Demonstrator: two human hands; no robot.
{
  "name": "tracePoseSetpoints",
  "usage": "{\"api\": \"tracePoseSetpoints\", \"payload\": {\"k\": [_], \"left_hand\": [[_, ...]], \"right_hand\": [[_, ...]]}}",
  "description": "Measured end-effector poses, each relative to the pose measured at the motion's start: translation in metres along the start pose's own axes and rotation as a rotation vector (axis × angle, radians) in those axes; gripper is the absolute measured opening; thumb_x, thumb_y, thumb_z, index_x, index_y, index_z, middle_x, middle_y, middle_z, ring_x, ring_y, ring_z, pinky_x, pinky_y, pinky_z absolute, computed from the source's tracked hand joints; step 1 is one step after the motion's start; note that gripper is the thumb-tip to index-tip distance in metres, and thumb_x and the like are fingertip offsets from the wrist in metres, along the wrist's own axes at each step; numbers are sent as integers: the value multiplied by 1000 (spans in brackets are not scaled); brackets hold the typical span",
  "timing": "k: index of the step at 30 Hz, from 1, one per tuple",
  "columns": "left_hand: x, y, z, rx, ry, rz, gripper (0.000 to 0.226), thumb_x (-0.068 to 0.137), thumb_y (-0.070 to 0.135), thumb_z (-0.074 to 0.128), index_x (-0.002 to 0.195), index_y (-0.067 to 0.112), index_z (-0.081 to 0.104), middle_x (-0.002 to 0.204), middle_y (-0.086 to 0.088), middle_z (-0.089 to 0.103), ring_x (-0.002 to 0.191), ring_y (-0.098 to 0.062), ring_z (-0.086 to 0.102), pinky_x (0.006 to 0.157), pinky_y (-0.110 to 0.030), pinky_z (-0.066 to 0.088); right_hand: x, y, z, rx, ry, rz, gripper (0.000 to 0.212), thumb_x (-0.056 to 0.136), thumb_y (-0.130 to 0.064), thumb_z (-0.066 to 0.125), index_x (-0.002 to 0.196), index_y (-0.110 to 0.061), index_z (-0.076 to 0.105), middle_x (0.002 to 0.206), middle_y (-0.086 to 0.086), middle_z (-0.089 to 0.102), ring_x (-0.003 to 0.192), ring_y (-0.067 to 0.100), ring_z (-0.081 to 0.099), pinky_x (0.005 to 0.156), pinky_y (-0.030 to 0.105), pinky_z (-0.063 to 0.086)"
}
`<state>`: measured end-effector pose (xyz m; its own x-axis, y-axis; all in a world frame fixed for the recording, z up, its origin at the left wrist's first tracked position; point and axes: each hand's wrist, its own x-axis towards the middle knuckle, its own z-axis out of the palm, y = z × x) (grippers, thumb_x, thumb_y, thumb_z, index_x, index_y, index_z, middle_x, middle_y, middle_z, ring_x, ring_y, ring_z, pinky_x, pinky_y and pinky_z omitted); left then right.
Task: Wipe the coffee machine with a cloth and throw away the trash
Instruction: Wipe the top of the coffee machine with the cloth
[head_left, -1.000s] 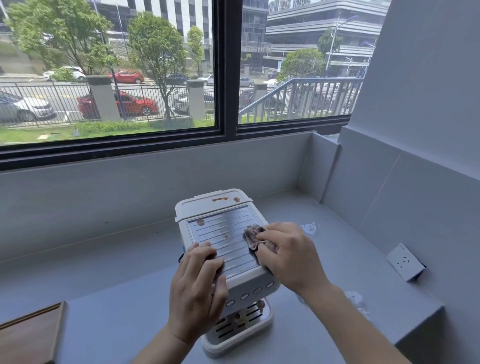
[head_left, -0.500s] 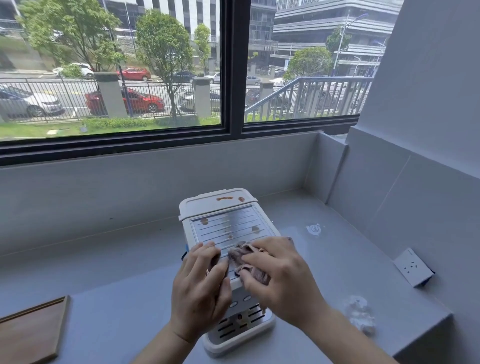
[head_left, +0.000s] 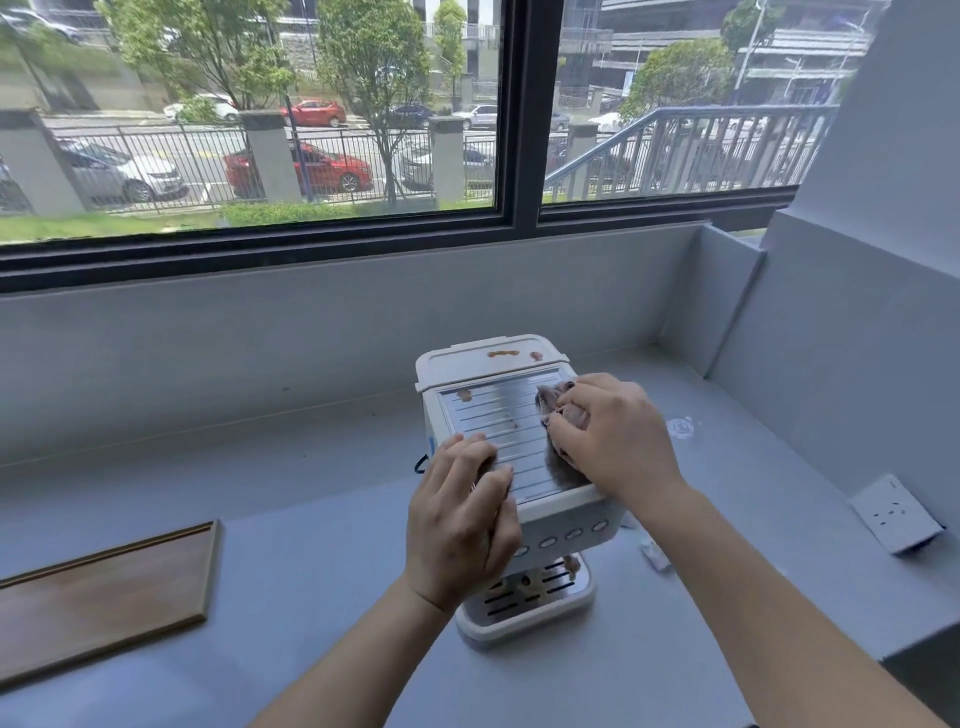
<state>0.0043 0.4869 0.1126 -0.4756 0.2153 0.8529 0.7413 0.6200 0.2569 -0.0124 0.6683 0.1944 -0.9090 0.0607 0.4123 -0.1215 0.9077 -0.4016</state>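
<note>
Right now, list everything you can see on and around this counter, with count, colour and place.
coffee machine: one, white with a ribbed metal top, centre of counter
stains: several, brown, on the machine's top and rear lid
cloth: one, grey-brown, on the machine's top under the right hand
crumpled trash: white bits, counter right of the machine
counter: one, grey
wooden board: one, brown, counter's left edge
wall socket: one, white, right wall
window: one, dark frame, behind counter
left hand: steadying the machine's front
right hand: gripping the cloth
</note>
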Motion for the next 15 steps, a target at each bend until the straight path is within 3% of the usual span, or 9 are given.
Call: {"api": "tracePoseSetpoints", "payload": {"k": [4,9,12,15], "left_hand": [[-2,-2,2,-1,3,-3,28,92,15,43,91,0,67,101,-20,62,103,-39,59,98,-53,47],[0,0,2,-6,9,-23,28,94,16,41,89,1,64,101,-18,61,103,-38,60,99,-52,47],[0,2,-2,-19,9,-33,29,95,18,40,92,3,64,104,-18,61,105,-36,59,102,-48,47],[0,3,-1,-19,-1,-58,27,94,17,41,89,2,64,102,-18,58,102,-37,58,102,-44,47]], "right_hand": [[-34,-10,5,29,-41,-233,26,82,-43,60,95,-26,76,118,-9,68,109,18,58,92,22,38],[5,-3,2,23,-67,-93,21,87,-36,66,98,-20,75,120,-7,68,116,21,54,94,30,44],[4,-20,10,101,-170,-279,30,85,-36,61,111,-29,74,132,-10,63,125,14,50,108,29,36],[4,-2,1,136,-288,-362,33,82,-39,57,109,-31,74,128,-14,65,122,10,52,106,27,37]]}}
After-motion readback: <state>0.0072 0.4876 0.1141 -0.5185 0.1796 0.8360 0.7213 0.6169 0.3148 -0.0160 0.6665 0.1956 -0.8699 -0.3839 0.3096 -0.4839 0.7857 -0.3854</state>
